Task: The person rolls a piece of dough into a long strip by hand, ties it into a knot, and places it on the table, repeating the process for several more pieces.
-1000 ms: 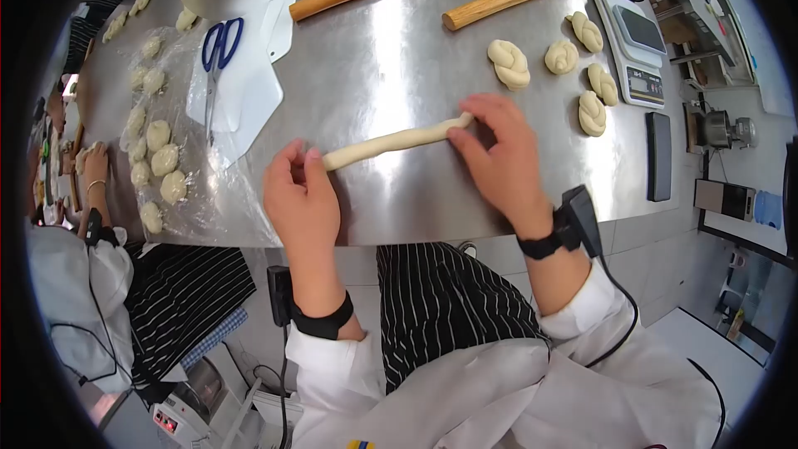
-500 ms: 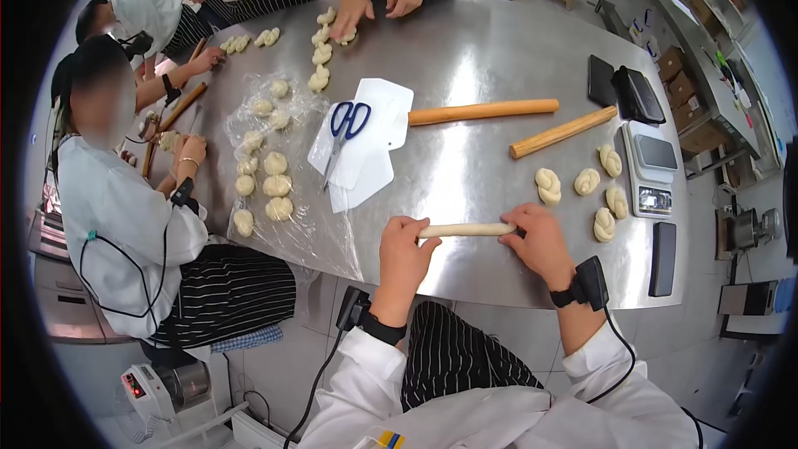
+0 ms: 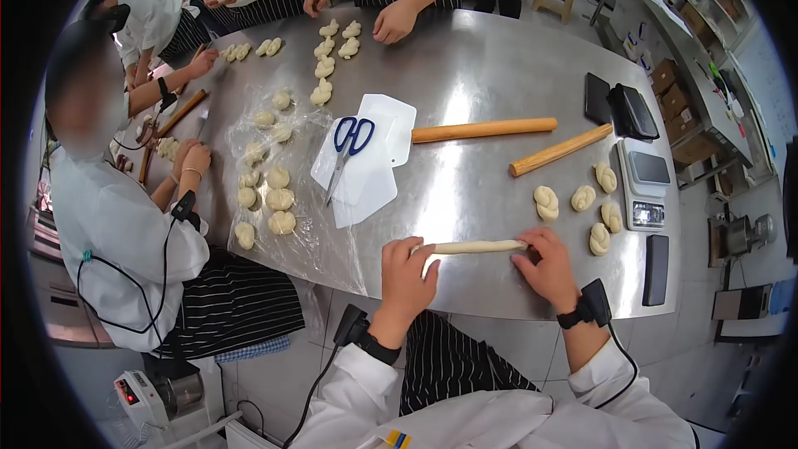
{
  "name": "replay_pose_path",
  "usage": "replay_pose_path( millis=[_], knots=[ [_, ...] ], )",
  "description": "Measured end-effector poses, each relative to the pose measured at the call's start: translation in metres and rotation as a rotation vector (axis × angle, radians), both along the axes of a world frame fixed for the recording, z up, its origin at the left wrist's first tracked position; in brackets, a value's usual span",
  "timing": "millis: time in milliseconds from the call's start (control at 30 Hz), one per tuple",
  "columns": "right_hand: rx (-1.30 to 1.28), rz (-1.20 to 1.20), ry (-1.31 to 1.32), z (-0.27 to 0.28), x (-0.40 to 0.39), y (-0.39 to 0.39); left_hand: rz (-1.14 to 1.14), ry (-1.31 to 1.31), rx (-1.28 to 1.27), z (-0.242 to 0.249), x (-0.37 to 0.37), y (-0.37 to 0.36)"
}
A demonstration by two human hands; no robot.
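A thin dough strip (image 3: 475, 247) is stretched level between my hands near the table's front edge. My left hand (image 3: 406, 276) grips its left end between thumb and fingers. Its right end is pinched in my right hand (image 3: 544, 264). Several knotted dough pieces (image 3: 583, 197) lie to the right, beyond my right hand. Farther forward are two wooden rolling pins (image 3: 561, 150). Blue-handled scissors (image 3: 352, 136) rest on white plastic scrapers (image 3: 371, 191) ahead of my left hand.
Several dough balls (image 3: 280, 199) sit on and under plastic film (image 3: 320, 237) at the left. A scale (image 3: 647, 214) and dark devices (image 3: 657, 270) line the right side. Co-workers stand at the left and far edges of the metal table (image 3: 499, 58), near more shaped dough (image 3: 322, 66).
The dough strip looks slightly longer, and its ends are farther apart. The view has shifted a little. Across the table, a co-worker's hands have moved apart, off the shaped dough.
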State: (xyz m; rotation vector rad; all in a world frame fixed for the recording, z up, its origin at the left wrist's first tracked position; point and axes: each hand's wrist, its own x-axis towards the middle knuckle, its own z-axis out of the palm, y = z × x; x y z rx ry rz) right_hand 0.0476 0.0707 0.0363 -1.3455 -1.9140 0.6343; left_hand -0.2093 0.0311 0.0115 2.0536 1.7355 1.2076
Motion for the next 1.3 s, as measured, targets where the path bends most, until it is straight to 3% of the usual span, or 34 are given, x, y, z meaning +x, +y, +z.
replay_pose_path(
  millis=[100,200,367,433,500,533,600,633,700,733,833,933,1000,1033,1133,1233,1300],
  knots=[
    [0.081,-0.152,0.000,-0.006,-0.019,-0.011,0.127,-0.074,0.117,0.005,0.020,-0.002],
    [-0.047,-0.217,0.020,-0.012,-0.022,-0.008,0.167,-0.167,-0.052,-0.007,0.024,0.002],
    [0.161,-0.156,0.029,-0.030,-0.014,0.001,0.136,-0.167,0.017,-0.022,0.014,0.003],
    [0.198,-0.121,0.077,-0.034,-0.009,0.002,0.096,-0.229,-0.065,-0.020,0.011,0.002],
    [0.055,-0.154,0.113,-0.034,-0.002,-0.003,-0.022,-0.155,-0.156,-0.013,0.004,0.003],
    [0.152,-0.088,0.015,-0.035,0.000,-0.003,-0.032,-0.160,-0.172,-0.013,0.009,0.005],
    [0.240,-0.014,-0.077,-0.037,-0.008,-0.007,-0.035,0.268,0.003,-0.009,0.008,0.004],
    [0.314,-0.027,-0.187,-0.036,-0.015,-0.006,-0.033,0.270,0.005,-0.004,0.015,0.005],
    [0.402,-0.036,-0.292,-0.033,-0.037,0.000,-0.042,0.562,-0.062,0.009,0.036,0.005],
    [0.375,-0.015,-0.335,-0.029,-0.056,0.012,-0.021,0.573,-0.027,0.020,0.032,0.012],
    [0.242,0.116,-0.571,-0.031,-0.049,0.000,-0.171,0.608,-0.330,0.010,0.035,0.012],
    [0.224,0.110,-0.548,-0.038,-0.029,-0.052,-0.179,0.533,-0.200,0.006,0.036,-0.022],
    [0.202,0.152,-0.577,-0.034,-0.043,-0.027,-0.106,0.378,-0.208,0.002,0.039,-0.012],
    [0.156,0.159,-0.661,-0.033,-0.042,-0.013,-0.090,0.391,-0.199,-0.002,0.044,0.002],
    [0.169,0.189,-0.568,-0.037,-0.035,0.033,0.031,0.450,-0.170,-0.006,0.033,0.033],
    [0.179,0.403,-0.676,-0.023,-0.010,-0.002,-0.387,0.532,-0.296,0.003,0.015,0.008],
    [0.184,0.416,-0.613,-0.018,-0.002,-0.013,-0.371,0.417,-0.156,-0.006,0.010,-0.025]
  ],
)
